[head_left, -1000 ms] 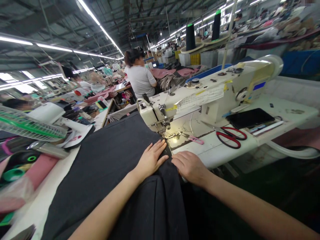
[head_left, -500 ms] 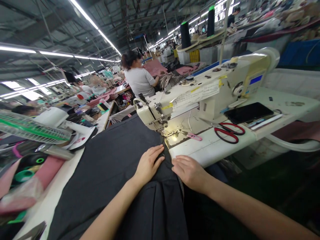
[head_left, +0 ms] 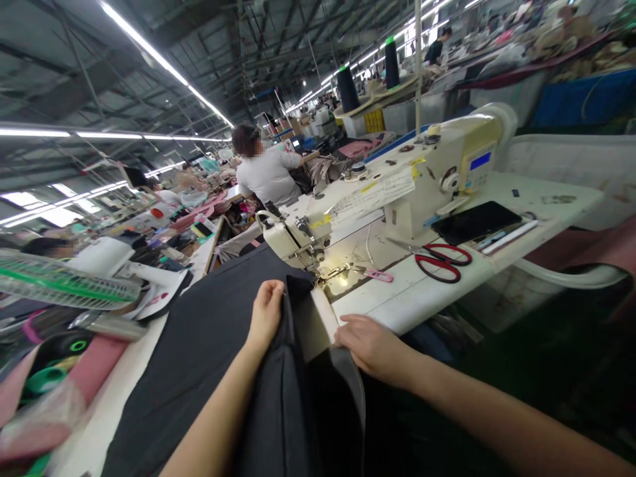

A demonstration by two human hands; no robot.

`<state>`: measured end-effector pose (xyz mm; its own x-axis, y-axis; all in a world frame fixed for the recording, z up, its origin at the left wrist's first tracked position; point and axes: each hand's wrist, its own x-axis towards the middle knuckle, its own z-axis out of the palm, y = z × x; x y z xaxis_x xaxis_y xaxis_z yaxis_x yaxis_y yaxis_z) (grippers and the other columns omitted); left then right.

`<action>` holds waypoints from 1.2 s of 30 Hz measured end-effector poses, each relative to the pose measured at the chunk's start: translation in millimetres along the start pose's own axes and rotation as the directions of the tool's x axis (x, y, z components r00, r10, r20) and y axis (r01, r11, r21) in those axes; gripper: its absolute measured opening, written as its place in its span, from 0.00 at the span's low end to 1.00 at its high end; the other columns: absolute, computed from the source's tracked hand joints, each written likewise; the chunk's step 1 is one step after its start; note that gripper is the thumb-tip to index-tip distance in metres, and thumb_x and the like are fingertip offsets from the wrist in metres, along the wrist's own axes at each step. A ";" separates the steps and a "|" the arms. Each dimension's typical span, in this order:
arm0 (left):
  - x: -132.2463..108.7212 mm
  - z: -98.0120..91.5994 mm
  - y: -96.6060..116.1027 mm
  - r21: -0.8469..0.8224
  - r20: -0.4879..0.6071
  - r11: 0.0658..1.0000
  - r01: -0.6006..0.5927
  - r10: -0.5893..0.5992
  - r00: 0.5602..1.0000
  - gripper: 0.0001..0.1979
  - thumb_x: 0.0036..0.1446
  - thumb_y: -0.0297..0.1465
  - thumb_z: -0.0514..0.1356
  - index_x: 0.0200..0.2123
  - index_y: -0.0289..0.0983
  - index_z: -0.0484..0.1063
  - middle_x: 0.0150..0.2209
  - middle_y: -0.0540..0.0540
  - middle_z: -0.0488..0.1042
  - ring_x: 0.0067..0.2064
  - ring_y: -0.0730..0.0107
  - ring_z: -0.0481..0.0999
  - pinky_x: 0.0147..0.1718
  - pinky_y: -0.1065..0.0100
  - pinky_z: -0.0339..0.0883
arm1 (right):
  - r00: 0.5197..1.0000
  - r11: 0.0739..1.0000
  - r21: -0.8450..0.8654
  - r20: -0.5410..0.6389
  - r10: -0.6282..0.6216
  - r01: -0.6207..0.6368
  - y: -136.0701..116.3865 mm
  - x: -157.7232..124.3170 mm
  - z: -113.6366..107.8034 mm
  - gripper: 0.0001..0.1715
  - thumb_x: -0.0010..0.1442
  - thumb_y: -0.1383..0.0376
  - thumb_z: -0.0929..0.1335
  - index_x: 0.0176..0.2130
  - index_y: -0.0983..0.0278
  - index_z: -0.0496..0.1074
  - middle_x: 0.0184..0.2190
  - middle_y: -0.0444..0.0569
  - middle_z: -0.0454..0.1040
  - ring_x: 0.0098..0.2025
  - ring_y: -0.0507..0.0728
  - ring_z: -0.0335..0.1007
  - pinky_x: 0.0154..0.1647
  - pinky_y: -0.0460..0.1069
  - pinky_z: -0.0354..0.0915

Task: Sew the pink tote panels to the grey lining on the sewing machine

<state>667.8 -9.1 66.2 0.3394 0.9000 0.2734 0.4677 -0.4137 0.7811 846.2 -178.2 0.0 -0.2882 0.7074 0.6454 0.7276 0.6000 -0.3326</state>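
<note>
Dark fabric [head_left: 199, 331] covers the table left of the sewing machine [head_left: 358, 192] and hangs toward me. My left hand [head_left: 268, 308] pinches a raised edge of its upper layer, just left of the needle area. The fingers of my right hand [head_left: 365, 341] are closed on a lower edge of the same fabric at the front of the machine bed. Between my hands the layers stand apart, and a pale strip of the table shows in the gap. The fabric's far corner still lies by the presser foot, where a small lamp glows.
Red-handled scissors [head_left: 442, 262], a pink-handled small tool [head_left: 378, 274] and a black phone [head_left: 476, 222] lie on the machine bed. A fan [head_left: 69, 278] stands at the left. Beyond the machine, a co-worker in a light shirt [head_left: 271, 175] sits among stacked fabric pieces.
My left hand has gone from lying on the fabric to pinching and lifting its upper layer leftward. A gap has opened between the layers. The view has shifted slightly.
</note>
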 end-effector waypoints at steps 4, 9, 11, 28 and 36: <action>14.8 -15.4 3.0 -0.125 -0.098 0.988 0.092 -0.105 0.990 0.28 0.49 0.57 0.58 0.34 0.36 0.65 0.28 0.51 0.65 0.28 0.74 0.62 0.30 0.72 0.60 | 0.995 0.998 -0.017 -0.068 -0.067 0.066 -9.7 -12.5 -0.6 0.11 0.65 0.75 0.59 0.38 0.64 0.68 0.33 0.52 0.77 0.37 0.56 0.73 0.58 0.54 0.67; -0.4 -10.5 13.8 -0.141 0.014 0.983 0.117 -0.116 0.993 0.25 0.51 0.54 0.59 0.32 0.36 0.64 0.26 0.52 0.62 0.27 0.76 0.60 0.28 0.73 0.58 | 0.994 0.996 -0.009 -0.066 -0.088 0.087 -13.5 -18.6 -6.7 0.15 0.64 0.76 0.58 0.39 0.64 0.70 0.38 0.53 0.79 0.39 0.56 0.74 0.58 0.53 0.67; -9.2 -5.1 15.2 -0.107 0.101 0.989 0.104 -0.094 0.990 0.23 0.53 0.53 0.58 0.32 0.37 0.64 0.26 0.52 0.62 0.26 0.75 0.60 0.27 0.72 0.58 | 0.997 0.997 -0.012 -0.011 -0.076 0.076 -12.1 -15.1 -9.8 0.14 0.61 0.75 0.60 0.42 0.66 0.71 0.43 0.55 0.79 0.46 0.58 0.74 0.59 0.55 0.66; -30.0 13.6 10.5 0.322 0.494 0.816 -0.480 0.287 0.821 0.13 0.65 0.34 0.54 0.46 0.40 0.77 0.43 0.43 0.73 0.44 0.65 0.74 0.46 0.63 0.72 | 0.993 0.971 -0.207 0.002 -0.122 0.119 -4.5 -5.1 10.6 0.16 0.63 0.71 0.64 0.48 0.75 0.75 0.50 0.62 0.77 0.53 0.64 0.73 0.55 0.58 0.70; -23.1 27.6 10.2 0.399 0.593 0.642 -0.655 0.364 0.718 0.17 0.67 0.30 0.49 0.52 0.33 0.72 0.58 0.40 0.70 0.59 0.60 0.70 0.60 0.57 0.68 | 0.997 0.988 -0.141 0.049 -0.054 0.060 14.4 1.5 6.0 0.21 0.63 0.72 0.62 0.52 0.74 0.73 0.52 0.62 0.77 0.54 0.62 0.73 0.58 0.58 0.68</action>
<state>687.2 -37.8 52.4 0.8982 0.4142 0.1473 0.4034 -0.9097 0.0985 852.5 -166.3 -7.9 -0.3570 0.6914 0.6281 0.7892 0.5830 -0.1932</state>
